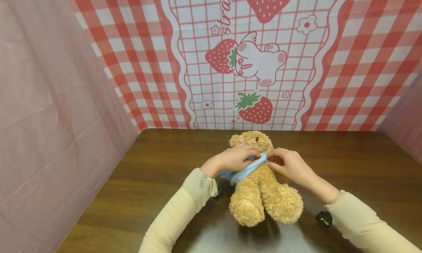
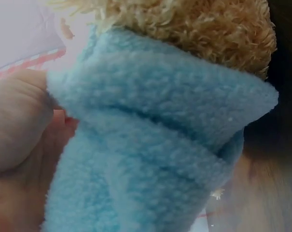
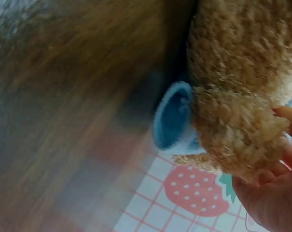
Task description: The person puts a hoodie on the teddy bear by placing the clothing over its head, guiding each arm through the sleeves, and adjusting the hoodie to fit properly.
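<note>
Apparently half on, the blue garment (image 1: 246, 172) leaves the teddy bear (image 1: 260, 178)'s frame-right side bare, left hand (image 1: 234, 159) and right hand (image 1: 292, 166) pinching its edge mid-frame.

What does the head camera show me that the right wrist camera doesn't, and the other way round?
Only the head view shows the teddy bear from head to feet, the person's pale sleeves and the pink curtain on the left.

Only the right wrist view shows the round opening of the blue cloth, right beside the bear's fur.

Both show the right hand at the bear, some of the blue cloth, the wooden tabletop and the strawberry-print backdrop.
</note>
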Tool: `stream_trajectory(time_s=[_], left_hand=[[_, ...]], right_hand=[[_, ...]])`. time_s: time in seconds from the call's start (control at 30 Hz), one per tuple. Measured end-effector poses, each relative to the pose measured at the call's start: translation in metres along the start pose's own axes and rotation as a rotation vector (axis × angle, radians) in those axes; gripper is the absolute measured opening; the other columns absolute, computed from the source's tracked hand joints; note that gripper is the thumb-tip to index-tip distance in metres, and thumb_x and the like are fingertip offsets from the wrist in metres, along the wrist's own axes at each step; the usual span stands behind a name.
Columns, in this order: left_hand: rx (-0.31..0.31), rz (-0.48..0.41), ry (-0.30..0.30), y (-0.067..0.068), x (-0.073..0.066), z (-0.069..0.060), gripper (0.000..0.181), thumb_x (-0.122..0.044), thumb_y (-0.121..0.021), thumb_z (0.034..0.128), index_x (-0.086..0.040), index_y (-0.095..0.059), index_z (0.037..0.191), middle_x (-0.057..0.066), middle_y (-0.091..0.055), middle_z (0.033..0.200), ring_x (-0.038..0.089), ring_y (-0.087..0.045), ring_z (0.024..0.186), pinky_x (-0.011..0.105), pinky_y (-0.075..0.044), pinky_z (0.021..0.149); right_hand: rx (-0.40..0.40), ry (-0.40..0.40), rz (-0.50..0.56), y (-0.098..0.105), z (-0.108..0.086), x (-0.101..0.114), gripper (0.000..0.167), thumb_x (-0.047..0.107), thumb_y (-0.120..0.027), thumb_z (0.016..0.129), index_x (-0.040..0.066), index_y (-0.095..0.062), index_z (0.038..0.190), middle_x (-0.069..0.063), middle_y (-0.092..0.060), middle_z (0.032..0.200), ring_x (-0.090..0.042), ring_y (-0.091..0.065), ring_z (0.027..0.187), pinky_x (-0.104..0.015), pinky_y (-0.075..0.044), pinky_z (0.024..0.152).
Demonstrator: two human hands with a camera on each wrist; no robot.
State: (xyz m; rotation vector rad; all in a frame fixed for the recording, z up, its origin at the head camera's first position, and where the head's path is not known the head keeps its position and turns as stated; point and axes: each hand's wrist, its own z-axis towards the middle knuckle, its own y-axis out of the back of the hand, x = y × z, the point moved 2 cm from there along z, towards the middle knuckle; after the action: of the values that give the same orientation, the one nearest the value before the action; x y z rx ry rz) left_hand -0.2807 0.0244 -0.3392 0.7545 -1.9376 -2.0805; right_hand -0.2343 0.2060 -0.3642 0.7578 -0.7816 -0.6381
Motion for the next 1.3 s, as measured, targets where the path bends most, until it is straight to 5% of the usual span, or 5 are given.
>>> stream_trajectory(time_s=[0.2, 0.47, 0.83, 1.07, 1.3], left_hand=[[-0.009, 0.024, -0.015, 0.0, -0.001, 0.0, 0.032, -0.019, -0.045, 0.0959, -0.014, -0.054, 0.126, 0.0, -0.049, 0.132, 0.015, -0.04, 0.125, 0.026, -0.027, 0.106], [0.002, -0.017, 0.031, -0.002, 0.0, -0.003, 0.031, -0.019, -0.046, 0.0956, -0.015, -0.054, 0.125, -0.001, -0.05, 0.131, 0.014, -0.04, 0.125, 0.026, -0.03, 0.104], [-0.028, 0.039, 0.077, 0.0, -0.004, -0.001, 0.028, -0.02, -0.048, 0.095, -0.021, -0.058, 0.121, -0.007, -0.052, 0.127, 0.012, -0.043, 0.122, 0.029, -0.035, 0.1], [-0.056, 0.005, 0.103, -0.006, -0.001, -0.004, 0.027, -0.022, -0.05, 0.094, -0.022, -0.058, 0.12, -0.008, -0.052, 0.127, 0.012, -0.044, 0.121, 0.029, -0.035, 0.1], [-0.093, -0.035, 0.061, -0.011, 0.003, -0.01, 0.026, -0.022, -0.049, 0.0944, -0.019, -0.057, 0.119, -0.005, -0.053, 0.126, 0.012, -0.045, 0.12, 0.025, -0.032, 0.102]], right_hand=[[-0.039, 0.051, 0.036, -0.004, 0.002, -0.005, 0.005, 0.008, -0.069, 0.079, 0.012, -0.067, 0.082, 0.006, -0.058, 0.077, -0.005, -0.056, 0.067, -0.022, -0.048, 0.058], [0.139, -0.147, 0.336, -0.005, -0.003, -0.017, 0.005, 0.019, -0.055, 0.091, 0.016, -0.059, 0.089, 0.002, -0.052, 0.065, -0.006, -0.041, 0.048, -0.025, -0.039, 0.045], [0.167, -0.125, 0.298, -0.005, 0.002, -0.009, 0.01, 0.017, -0.063, 0.086, 0.014, -0.055, 0.092, 0.003, -0.064, 0.076, -0.005, -0.04, 0.051, -0.023, -0.037, 0.048], [0.213, -0.112, 0.234, -0.005, -0.003, -0.006, 0.012, 0.019, -0.061, 0.087, 0.015, -0.05, 0.087, 0.004, -0.048, 0.068, -0.004, -0.038, 0.052, -0.022, -0.035, 0.049], [0.034, -0.133, 0.042, -0.005, -0.002, -0.011, 0.031, 0.009, -0.071, 0.076, 0.015, -0.041, 0.069, 0.006, -0.038, 0.06, -0.005, -0.034, 0.049, -0.021, -0.03, 0.05]])
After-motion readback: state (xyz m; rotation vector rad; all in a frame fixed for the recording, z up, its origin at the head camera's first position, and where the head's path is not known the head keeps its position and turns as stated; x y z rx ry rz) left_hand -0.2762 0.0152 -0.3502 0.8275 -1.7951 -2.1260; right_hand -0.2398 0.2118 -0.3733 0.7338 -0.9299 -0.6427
